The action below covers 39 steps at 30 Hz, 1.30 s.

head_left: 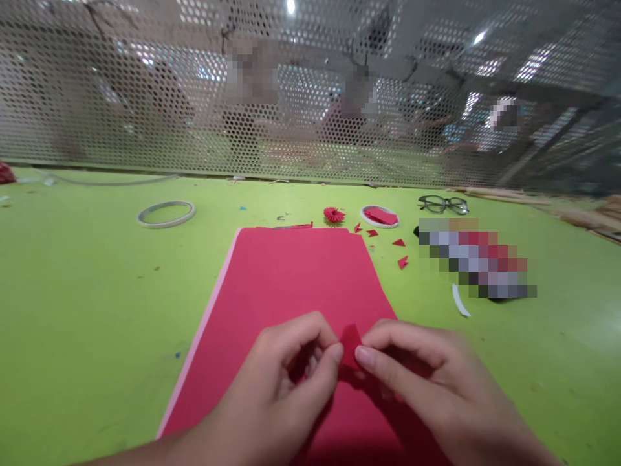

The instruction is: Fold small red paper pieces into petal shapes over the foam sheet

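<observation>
Between my two hands is a small piece of red paper (350, 344), its top edge narrowing upward. My left hand (295, 369) pinches its left side between thumb and forefinger. On its right side, the thumb and forefinger of my right hand (417, 369) are closed on it too. Both hands are just above a stack of large red paper sheets (295, 272), with a paler sheet edge showing along its left. Beyond the stack stands a round pleated red paper piece (334, 215). Several small folded red paper triangles (398, 243) lie to the right of the stack.
A white ring (166, 213) lies at the left. A small round dish (363, 219) holds red paper pieces. Eyeglasses (444, 204), a blurred-out object (475, 259) and a white strip (460, 301) are at the right. A perforated metal screen (301, 123) borders the green table (97, 310).
</observation>
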Available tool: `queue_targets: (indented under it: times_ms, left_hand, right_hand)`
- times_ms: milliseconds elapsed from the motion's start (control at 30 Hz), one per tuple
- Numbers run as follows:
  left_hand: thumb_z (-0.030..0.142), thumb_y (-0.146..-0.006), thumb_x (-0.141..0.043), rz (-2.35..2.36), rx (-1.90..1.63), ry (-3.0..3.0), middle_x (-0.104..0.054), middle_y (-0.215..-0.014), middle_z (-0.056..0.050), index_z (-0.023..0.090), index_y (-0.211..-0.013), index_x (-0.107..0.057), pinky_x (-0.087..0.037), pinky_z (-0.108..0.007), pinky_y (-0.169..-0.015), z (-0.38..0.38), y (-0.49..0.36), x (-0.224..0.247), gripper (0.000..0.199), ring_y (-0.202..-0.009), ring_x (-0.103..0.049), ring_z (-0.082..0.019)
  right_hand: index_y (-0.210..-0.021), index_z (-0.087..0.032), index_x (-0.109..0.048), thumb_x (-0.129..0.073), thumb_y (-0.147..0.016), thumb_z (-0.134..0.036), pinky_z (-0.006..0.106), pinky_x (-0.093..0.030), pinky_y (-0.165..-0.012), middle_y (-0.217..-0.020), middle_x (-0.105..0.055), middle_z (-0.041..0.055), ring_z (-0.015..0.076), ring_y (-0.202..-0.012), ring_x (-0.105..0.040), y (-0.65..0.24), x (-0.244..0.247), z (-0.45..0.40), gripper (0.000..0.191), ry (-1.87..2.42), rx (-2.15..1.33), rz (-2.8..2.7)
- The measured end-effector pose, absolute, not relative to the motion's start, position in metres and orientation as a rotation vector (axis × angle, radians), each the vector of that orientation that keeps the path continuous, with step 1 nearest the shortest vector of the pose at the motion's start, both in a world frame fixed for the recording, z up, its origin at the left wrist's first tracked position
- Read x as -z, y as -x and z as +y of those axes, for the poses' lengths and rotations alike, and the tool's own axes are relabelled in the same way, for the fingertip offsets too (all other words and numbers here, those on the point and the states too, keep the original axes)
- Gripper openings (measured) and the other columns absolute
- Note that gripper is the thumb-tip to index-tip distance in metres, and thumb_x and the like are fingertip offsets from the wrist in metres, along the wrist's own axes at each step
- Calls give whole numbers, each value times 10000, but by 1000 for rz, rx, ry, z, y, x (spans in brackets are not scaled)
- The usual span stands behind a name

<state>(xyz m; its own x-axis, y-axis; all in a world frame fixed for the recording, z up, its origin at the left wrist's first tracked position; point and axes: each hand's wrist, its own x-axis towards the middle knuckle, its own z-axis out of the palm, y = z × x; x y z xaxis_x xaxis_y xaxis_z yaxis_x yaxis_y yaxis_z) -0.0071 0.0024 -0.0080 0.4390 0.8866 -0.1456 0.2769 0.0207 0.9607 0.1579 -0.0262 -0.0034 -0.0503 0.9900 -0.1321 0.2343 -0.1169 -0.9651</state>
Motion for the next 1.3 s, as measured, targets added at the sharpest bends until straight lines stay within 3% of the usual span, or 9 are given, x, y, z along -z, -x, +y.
queue_targets:
  times_ms: [233,400,500,733,933,1100,1167,1300]
  left_hand:
    - [338,-850,-475,1016,-612,-1525,-530,-621,4,220,-670,-501,-353,-292,-567,1,6,7,217,-603,-470,-178]
    - [268,-776,-537,972,-670,-1448,-449,-580,54,218,-633,-482,-321,-252,-527,3,5,6,161,-557,-389,-131]
    - [262,-804,-549,956,-670,-1402,-452,-588,58,214,-646,-489,-321,-246,-525,3,8,9,176,-567,-389,-127]
    - [264,-836,-560,846,-610,-1414,-401,-546,73,204,-623,-508,-275,-234,-477,0,11,20,228,-527,-341,-112]
    - [227,-811,-552,836,-622,-1459,-394,-503,79,209,-594,-516,-257,-233,-453,2,10,17,220,-490,-325,-108]
    - [280,-779,-556,942,-560,-1332,-424,-509,73,222,-601,-491,-248,-246,-453,-1,11,9,198,-489,-333,-114]
    - [300,-767,-556,963,-573,-1291,-431,-527,72,225,-615,-486,-249,-246,-453,-2,10,7,184,-494,-334,-113]
    - [297,-756,-560,972,-604,-1305,-446,-552,62,216,-630,-495,-284,-251,-497,2,6,7,163,-532,-366,-121]
  right_hand:
    - [-614,-183,-647,-667,-760,-310,268,-358,-545,-533,-529,-34,129,-531,-465,-159,3,-24,194,1412,-1493,-1159]
    - [-626,-196,-624,-607,-792,-323,259,-314,-494,-576,-506,-41,119,-536,-414,-156,2,-27,210,1453,-1296,-1321]
    - [-622,-208,-605,-574,-798,-321,268,-328,-509,-582,-508,-41,125,-545,-424,-155,3,-28,211,1482,-1181,-1403]
    - [-691,-236,-644,-612,-713,-234,281,-379,-556,-635,-561,-39,152,-613,-512,-152,7,-25,38,1429,-1183,-1378]
    - [-616,-214,-690,-717,-718,-223,233,-423,-583,-630,-637,-34,122,-611,-552,-161,11,-23,106,1259,-1419,-1221]
    - [-661,-217,-727,-643,-882,-423,207,-429,-538,-545,-569,-42,106,-538,-518,-167,11,-20,313,1288,-1417,-1166]
    - [-753,-230,-757,-660,-860,-436,202,-436,-527,-574,-595,-36,114,-556,-543,-167,9,-20,252,1304,-1362,-1193]
    - [-745,-233,-710,-711,-749,-238,193,-443,-515,-597,-613,-48,112,-559,-549,-164,9,-20,7,1358,-1318,-1314]
